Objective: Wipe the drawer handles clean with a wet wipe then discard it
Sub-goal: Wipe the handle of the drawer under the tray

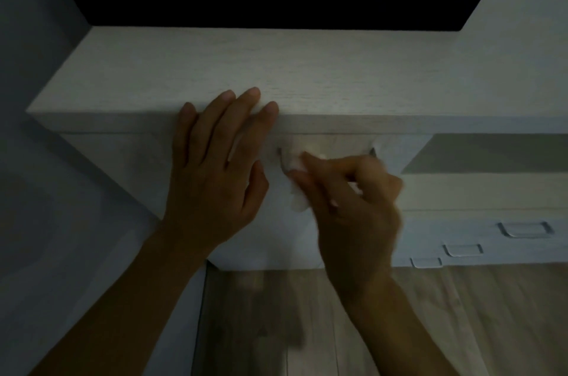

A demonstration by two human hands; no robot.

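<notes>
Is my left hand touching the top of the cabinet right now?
Touching. The head view shows the left hand laid flat, its straight fingers resting over the front edge of the cabinet top with no gap visible.

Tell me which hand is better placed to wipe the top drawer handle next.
Right. The right hand pinches the wet wipe at the handle; the left hand lies flat on the cabinet top, empty.

left hand [215, 166] flat, right hand [350, 191] pinching
</notes>
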